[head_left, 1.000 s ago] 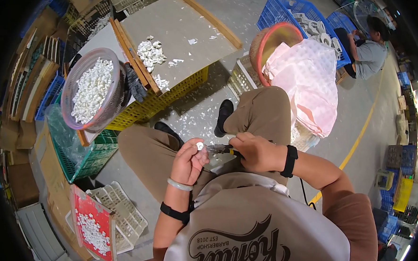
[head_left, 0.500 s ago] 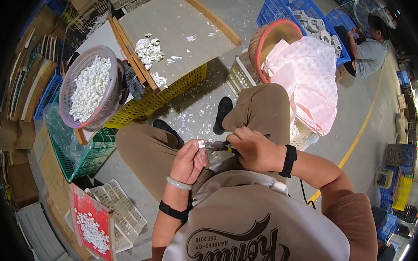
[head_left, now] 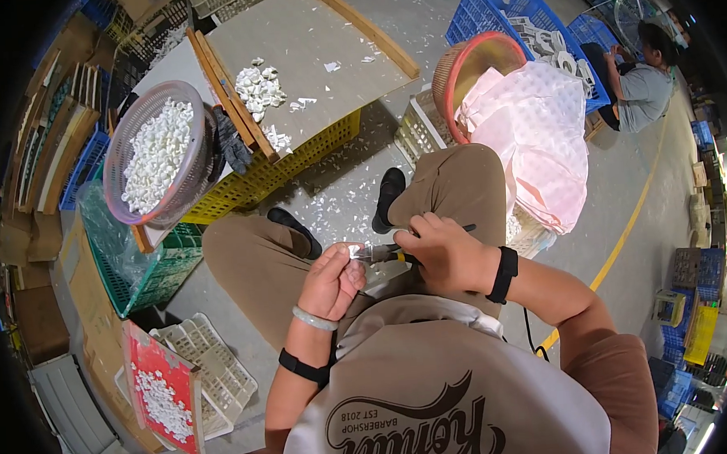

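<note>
Between the thumb and fingers of my left hand [head_left: 330, 286] is a small white plastic piece [head_left: 354, 250]. My right hand [head_left: 449, 257] is closed round the handles of cutting pliers [head_left: 375, 253], which have dark grips with a yellow part. The jaws of the pliers point left and meet the white piece at my left fingertips. Whether they are closed on it I cannot tell. Both hands are over my lap, between my knees.
At the left stands a round basket [head_left: 112, 162] full of small white pieces. A board [head_left: 313, 45] ahead bears a white pile [head_left: 259, 90]. On the right, pink sheeting [head_left: 531, 136] hangs by a red-rimmed basket [head_left: 448, 83]. A red tray [head_left: 133, 342] sits lower left. A person [head_left: 644, 89] sits far right.
My right hand has shifted its grip on the pliers, with its fingers slightly higher and further right. My left hand has barely moved and still holds the white piece.
</note>
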Available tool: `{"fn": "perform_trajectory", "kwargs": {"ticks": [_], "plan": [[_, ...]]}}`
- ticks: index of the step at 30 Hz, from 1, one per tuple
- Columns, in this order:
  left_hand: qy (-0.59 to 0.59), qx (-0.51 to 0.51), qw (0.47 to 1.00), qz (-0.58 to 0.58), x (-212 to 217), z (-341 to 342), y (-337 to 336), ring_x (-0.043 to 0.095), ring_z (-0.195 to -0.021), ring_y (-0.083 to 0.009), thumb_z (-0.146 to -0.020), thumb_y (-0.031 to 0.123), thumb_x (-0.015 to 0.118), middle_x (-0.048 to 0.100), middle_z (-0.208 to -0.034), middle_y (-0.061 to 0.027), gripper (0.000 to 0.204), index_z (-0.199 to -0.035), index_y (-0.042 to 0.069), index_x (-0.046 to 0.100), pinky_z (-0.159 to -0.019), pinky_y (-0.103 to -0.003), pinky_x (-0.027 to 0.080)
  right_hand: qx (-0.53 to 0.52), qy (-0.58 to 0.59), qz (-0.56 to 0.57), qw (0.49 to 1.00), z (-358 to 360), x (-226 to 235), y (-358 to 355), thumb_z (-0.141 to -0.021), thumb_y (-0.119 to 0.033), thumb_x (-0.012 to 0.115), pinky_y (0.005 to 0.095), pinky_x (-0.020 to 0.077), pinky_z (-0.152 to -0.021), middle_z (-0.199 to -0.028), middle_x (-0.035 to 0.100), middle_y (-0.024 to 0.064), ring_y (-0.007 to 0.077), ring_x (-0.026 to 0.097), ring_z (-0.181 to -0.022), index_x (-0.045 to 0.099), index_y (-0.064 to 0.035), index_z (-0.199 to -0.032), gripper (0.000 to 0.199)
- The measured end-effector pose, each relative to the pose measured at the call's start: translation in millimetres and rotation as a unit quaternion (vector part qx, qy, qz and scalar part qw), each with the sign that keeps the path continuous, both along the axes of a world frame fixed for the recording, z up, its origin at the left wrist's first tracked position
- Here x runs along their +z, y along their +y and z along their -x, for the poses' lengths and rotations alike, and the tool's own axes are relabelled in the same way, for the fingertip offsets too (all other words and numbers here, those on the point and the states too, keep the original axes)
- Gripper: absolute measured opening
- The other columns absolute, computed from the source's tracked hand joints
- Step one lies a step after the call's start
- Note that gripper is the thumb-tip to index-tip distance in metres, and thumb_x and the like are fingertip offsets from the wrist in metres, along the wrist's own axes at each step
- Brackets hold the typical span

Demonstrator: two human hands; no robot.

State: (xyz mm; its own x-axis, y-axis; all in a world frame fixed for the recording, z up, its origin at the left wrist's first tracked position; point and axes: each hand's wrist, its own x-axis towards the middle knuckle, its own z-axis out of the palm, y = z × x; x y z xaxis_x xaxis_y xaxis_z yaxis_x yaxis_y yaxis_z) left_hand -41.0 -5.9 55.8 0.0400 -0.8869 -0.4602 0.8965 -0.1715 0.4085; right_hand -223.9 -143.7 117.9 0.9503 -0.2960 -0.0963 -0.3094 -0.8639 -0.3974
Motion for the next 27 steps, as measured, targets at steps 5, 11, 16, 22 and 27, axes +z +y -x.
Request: {"fn": "perform_trajectory", "kwargs": {"ticks": [5,11,16,22,27], "plan": [[0.008,0.0,1.0,0.006,0,-1,0,0.046,-0.064,-0.0117,-0.095,0.014,0.047,0.05,-0.072,-0.0026,0.019,-0.103,-0.001,0.056,-0.056,-0.024,0.04,0.009,-0.002,-0.007,1.0,-2,-1,-5,-0.065,-0.003,0.058,0.0409,0.0434,-0.068,-0.087,0.052,0.0135,0.0322,0.054,-0.084,0.052,-0.0074,-0.097,0.033],[0.022,0.012,0.999,0.027,4,-1,1,0.047,-0.066,-0.013,-0.094,0.013,0.047,0.052,-0.074,-0.004,0.021,-0.107,-0.001,0.056,-0.058,-0.025,0.041,0.012,0.009,-0.11,0.994,3,-2,-9,-0.067,-0.004,0.06,0.0468,0.0459,-0.063,-0.074,0.054,0.0172,0.0387,0.058,-0.073,0.05,-0.0039,-0.097,0.032],[0.005,0.043,0.999,0.016,8,-1,-2,0.051,-0.069,-0.015,-0.093,0.012,0.048,0.055,-0.08,-0.0063,0.024,-0.112,-0.001,0.055,-0.062,-0.027,0.044,-0.033,-0.019,-0.146,0.989,13,0,-2,-0.068,-0.005,0.06,0.0448,0.0466,-0.067,-0.083,0.053,0.0167,0.037,0.056,-0.079,0.051,-0.0026,-0.1,0.033],[-0.041,0.053,0.996,-0.057,13,0,-5,0.054,-0.07,-0.0146,-0.094,0.01,0.046,0.058,-0.084,-0.0085,0.025,-0.115,-0.001,0.054,-0.065,-0.027,0.048,-0.043,-0.013,-0.145,0.988,14,0,2,-0.068,-0.006,0.06,0.0424,0.0436,-0.077,-0.095,0.048,0.0161,0.0352,0.051,-0.093,0.048,-0.0018,-0.109,0.043],[-0.057,0.033,0.998,-0.006,-1,-2,1,0.054,-0.069,-0.0134,-0.095,0.008,0.046,0.058,-0.083,-0.0073,0.022,-0.113,0.0,0.054,-0.064,-0.025,0.047,-0.038,-0.002,-0.141,0.989,9,3,4,-0.069,-0.006,0.06,0.042,0.0436,-0.077,-0.096,0.048,0.0156,0.0351,0.05,-0.094,0.047,-0.0019,-0.112,0.045]]}}
